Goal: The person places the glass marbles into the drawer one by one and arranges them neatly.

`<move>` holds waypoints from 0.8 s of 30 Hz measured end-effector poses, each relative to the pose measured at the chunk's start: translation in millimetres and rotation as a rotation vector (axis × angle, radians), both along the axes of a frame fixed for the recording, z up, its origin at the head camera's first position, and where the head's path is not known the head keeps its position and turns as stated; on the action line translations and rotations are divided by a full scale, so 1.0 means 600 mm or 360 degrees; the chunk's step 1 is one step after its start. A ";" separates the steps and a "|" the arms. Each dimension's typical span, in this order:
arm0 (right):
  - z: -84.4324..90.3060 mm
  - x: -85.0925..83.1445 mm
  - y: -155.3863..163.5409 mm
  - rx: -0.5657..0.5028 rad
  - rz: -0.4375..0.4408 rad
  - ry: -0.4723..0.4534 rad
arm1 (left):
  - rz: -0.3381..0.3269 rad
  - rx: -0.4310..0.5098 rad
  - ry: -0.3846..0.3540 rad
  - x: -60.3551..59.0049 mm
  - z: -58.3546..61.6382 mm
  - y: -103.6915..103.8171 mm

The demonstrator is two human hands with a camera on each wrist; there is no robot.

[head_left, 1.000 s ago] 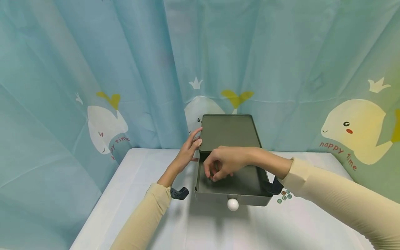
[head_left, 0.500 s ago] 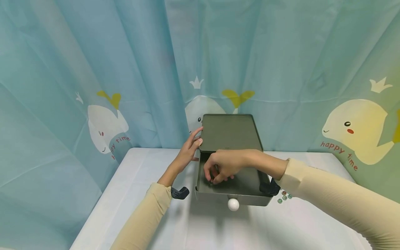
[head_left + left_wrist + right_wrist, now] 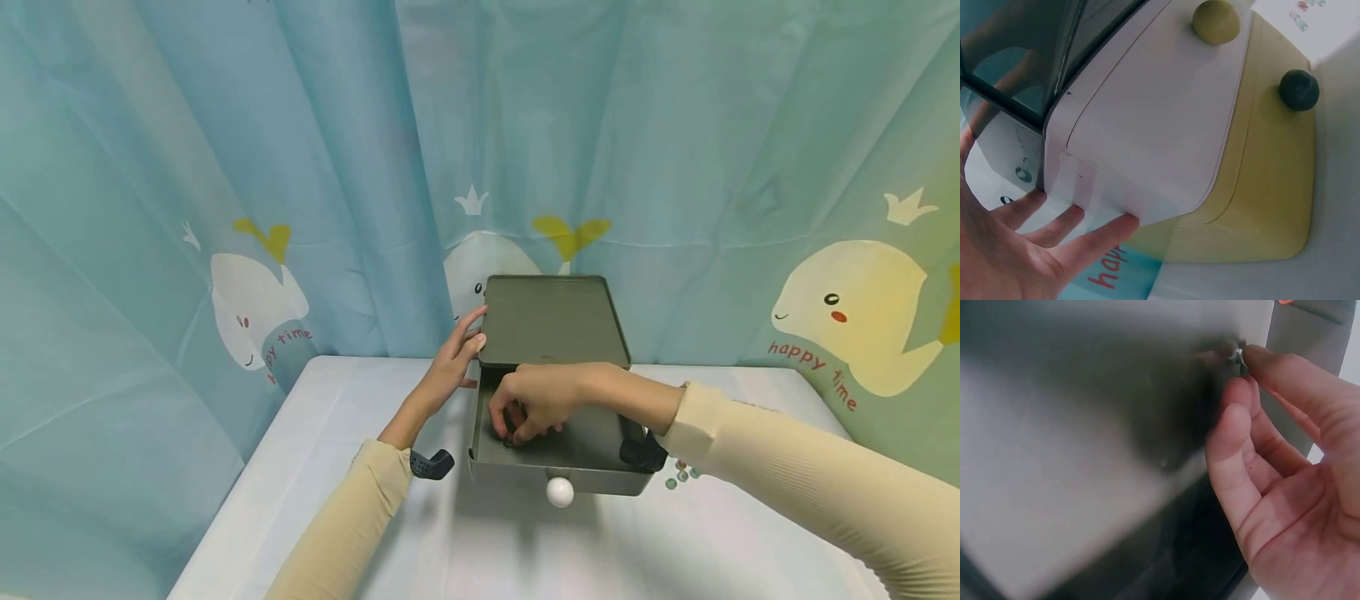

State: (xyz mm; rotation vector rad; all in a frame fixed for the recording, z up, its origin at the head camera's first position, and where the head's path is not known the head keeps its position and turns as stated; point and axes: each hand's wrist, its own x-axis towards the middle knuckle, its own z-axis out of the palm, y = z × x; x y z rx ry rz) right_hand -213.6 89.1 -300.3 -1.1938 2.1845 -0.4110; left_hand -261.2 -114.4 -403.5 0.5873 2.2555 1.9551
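Grey drawer (image 3: 555,454) sits pulled out of its box (image 3: 551,321) at the table's (image 3: 337,433) far edge. Our right hand (image 3: 532,400) is inside it, fingertips pinching a small bead (image 3: 1237,355). Our left hand (image 3: 450,358) rests relaxed, flat against the box's left side.

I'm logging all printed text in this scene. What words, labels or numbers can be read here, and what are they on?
"happy time": red letters on the curtain, under the yellow whale at right.
"time": on the curtain under the left whale; the word before it is folded away.
Drawer box: no readable text.
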 end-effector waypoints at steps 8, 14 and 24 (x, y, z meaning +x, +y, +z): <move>-0.002 0.002 -0.002 0.0029 -0.0036 0.0006 | -0.0007 0.0000 -0.0011 0.001 0.001 -0.001; 0.003 0.003 0.000 0.0045 -0.0039 0.0028 | -0.0002 -0.0006 -0.0002 0.001 0.003 0.001; 0.029 0.009 0.017 -0.0035 0.0009 0.0151 | 0.0002 -0.0020 -0.0001 0.004 0.004 0.001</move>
